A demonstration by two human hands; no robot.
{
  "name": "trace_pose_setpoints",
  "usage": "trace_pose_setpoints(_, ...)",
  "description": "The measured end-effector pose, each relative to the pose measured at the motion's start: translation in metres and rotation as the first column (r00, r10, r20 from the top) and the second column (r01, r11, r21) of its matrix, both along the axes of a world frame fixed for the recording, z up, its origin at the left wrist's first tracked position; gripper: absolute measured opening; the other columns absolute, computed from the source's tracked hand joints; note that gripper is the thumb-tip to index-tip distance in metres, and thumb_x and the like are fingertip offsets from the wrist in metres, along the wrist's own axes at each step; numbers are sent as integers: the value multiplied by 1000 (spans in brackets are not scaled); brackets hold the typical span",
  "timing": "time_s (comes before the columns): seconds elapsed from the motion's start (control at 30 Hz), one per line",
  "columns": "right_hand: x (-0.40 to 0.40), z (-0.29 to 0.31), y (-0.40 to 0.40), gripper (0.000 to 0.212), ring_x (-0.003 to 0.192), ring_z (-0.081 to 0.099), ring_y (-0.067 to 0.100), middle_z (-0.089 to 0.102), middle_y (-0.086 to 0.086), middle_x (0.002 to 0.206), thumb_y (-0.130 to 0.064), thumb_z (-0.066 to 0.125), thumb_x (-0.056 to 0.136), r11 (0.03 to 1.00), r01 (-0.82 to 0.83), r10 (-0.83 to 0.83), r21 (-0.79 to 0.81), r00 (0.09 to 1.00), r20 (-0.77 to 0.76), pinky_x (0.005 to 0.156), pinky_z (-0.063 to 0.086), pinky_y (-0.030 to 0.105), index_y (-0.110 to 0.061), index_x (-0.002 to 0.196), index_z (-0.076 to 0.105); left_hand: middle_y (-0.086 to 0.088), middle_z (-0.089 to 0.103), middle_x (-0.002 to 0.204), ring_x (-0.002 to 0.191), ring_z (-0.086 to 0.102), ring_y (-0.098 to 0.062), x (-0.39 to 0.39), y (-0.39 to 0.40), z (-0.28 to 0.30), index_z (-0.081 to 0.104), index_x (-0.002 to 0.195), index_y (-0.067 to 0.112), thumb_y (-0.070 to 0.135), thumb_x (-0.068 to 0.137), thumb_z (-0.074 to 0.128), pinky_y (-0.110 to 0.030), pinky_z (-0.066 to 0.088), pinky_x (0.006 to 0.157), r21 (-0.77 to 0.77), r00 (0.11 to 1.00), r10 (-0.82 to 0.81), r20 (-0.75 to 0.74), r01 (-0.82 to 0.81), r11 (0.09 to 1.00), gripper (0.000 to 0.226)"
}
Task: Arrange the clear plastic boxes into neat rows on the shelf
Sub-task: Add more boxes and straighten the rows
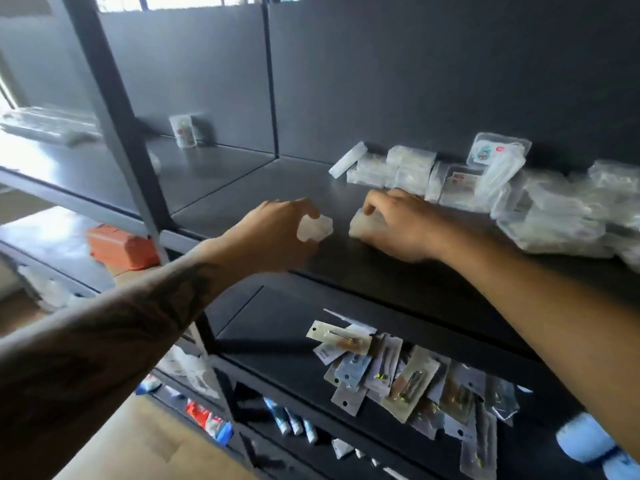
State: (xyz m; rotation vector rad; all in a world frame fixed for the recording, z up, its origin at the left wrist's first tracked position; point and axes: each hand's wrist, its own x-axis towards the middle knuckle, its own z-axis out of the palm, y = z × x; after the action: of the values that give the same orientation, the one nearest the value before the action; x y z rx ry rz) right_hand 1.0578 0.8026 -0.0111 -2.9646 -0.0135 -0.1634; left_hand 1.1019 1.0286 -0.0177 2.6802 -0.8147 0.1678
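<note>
A black metal shelving unit (pixel 363 271) with a dark grey back panel (pixel 415 81) is filling the view. Daylight is entering through a barred window (pixel 180 0) above the panel and glaring off the left-hand shelf boards (pixel 52 161). Tan flooring (pixel 138 445) is showing at lower left.

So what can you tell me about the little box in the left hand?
The small clear box looks like cloudy, see-through plastic with angled corners. The left hand pinches it by its left side, just above the dark shelf near the front edge. It is blurred, so I cannot tell what is inside. It sits apart from the box under the right hand.
</note>
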Motion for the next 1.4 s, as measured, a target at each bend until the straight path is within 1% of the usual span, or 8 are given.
trace_pose_setpoints(0.2,15,-8,90,42,114,56,32,62,5,124,-61,59,89,976,-217,216,6,974,68,95,46,42,-30,115,50,0,64,131,104,52,-17,-37,85,1,55,136,35,35,90,71,-32,39,82,1,983,183,13,-183,983,49)
trace_pose_setpoints(0.37,23,-3,182,39,115,55,29,61,5,127,-52,58,95,914,-406,403,10,910,101,94,45,42,-26,124,52,-3,66,132,115,60,-28,-50,176,7,60,131,29,35,88,75,-35,47,91,-28,943,331,34,-331,943,46)
trace_pose_setpoints(0.53,39,-6,281,44,116,56,28,62,5,128,-52,59,96,858,-513,509,-7,851,130,97,43,41,-24,129,52,-4,65,134,105,56,-23,-48,276,1,60,133,26,28,89,75,-36,47,87,-41,898,439,-3,-439,898,47)
trace_pose_setpoints(0.6,53,-9,322,45,119,57,29,63,5,129,-53,60,96,843,-537,535,-27,833,139,102,41,44,-24,128,52,-5,64,136,111,60,-26,-42,316,-2,60,134,25,28,89,76,-38,49,92,-47,889,457,-13,-458,888,47)
trace_pose_setpoints(0.83,111,-18,469,47,123,57,32,63,7,132,-56,59,94,834,-547,552,-76,822,138,103,40,45,-24,127,52,-7,64,134,100,54,-16,-11,465,-1,59,137,25,25,88,76,-28,40,82,-76,861,509,-14,-509,858,52)
trace_pose_setpoints(0.97,139,-21,534,45,118,59,33,65,10,127,-56,60,93,824,-562,565,-65,809,162,101,43,46,-23,124,52,-6,64,134,109,58,-21,10,534,-4,60,134,26,29,86,78,-30,40,85,-83,844,535,-17,-535,841,52)
trace_pose_setpoints(1.23,203,-18,635,48,115,61,31,67,8,126,-59,58,93,802,-591,596,-82,783,178,101,41,46,-24,126,54,-7,64,135,122,58,-26,65,618,-11,61,134,24,34,85,79,-29,38,90,-117,828,560,-18,-558,822,53)
trace_pose_setpoints(1.4,263,-13,686,48,114,60,33,67,10,126,-59,61,93,784,-617,616,-67,761,203,102,40,46,-23,125,54,-5,65,133,118,58,-24,113,658,-19,62,132,26,34,85,78,-31,40,90,-122,805,593,-5,-589,799,50)
